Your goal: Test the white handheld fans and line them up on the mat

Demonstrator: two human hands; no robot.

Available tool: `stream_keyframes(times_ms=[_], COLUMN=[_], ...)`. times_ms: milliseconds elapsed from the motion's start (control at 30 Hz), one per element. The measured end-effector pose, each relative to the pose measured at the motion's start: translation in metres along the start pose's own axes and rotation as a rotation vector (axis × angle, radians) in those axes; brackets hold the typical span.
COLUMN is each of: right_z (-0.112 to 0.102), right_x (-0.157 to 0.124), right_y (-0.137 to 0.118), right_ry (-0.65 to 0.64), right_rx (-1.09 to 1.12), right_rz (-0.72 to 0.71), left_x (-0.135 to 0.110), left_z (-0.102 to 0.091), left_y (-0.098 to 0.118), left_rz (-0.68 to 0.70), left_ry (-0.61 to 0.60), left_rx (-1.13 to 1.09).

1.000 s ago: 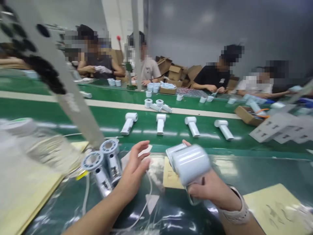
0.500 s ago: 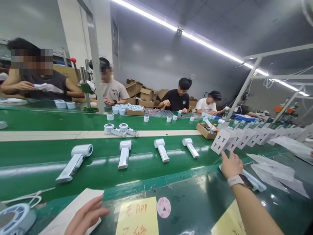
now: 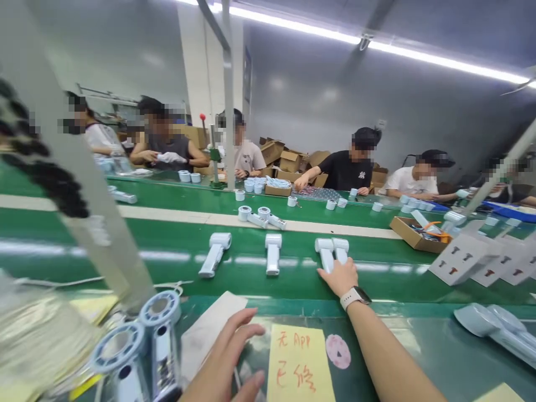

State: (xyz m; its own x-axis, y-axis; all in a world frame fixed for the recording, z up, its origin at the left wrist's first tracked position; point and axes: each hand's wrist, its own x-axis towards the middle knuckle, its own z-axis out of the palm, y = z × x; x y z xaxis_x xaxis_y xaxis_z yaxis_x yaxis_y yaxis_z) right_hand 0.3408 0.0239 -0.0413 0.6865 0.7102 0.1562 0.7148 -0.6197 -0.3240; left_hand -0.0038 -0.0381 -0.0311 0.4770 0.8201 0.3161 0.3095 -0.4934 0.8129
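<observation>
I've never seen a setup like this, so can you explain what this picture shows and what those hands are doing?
This view comes from a camera worn on a person's head, looking forward and down at their own bare hands. The right hand, with a watch, is at two white devices on a green conveyor belt, touching them or nearly so. The open left hand is near two more devices and holds nothing visible. A yellow note lies on the bench. Co-workers sit across the belt.

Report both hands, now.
Left hand: open, holding nothing.
Right hand: touching two white hair dryers on the belt; grip cannot be told.
</observation>
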Motion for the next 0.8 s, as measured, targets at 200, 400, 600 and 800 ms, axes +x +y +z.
stream_keyframes(times_ms=[200, 400, 600, 800], right_z=[-0.033, -0.048, -0.03, 0.007], right_x=[-0.077, -0.203, -0.22, -0.214], right_y=[-0.024, -0.077, -0.084, -0.097], right_ry=[-0.082, 0.025, -0.17, -0.181], right_rx=[0.167, 0.506, 0.817, 0.633], right_rz=[-0.221, -0.688, -0.715, -0.702], left_x=[0.004, 0.017, 0.027, 0.032], left_z=[-0.001, -0.002, -0.016, -0.026], left_y=[0.012, 0.027, 0.017, 0.014], left_rz=[-0.333, -0.347, -0.427, -0.477], left_ry=[-0.194, 0.155, 0.208, 0.304], left_rx=[-0.465, -1.251, -1.342, -1.433])
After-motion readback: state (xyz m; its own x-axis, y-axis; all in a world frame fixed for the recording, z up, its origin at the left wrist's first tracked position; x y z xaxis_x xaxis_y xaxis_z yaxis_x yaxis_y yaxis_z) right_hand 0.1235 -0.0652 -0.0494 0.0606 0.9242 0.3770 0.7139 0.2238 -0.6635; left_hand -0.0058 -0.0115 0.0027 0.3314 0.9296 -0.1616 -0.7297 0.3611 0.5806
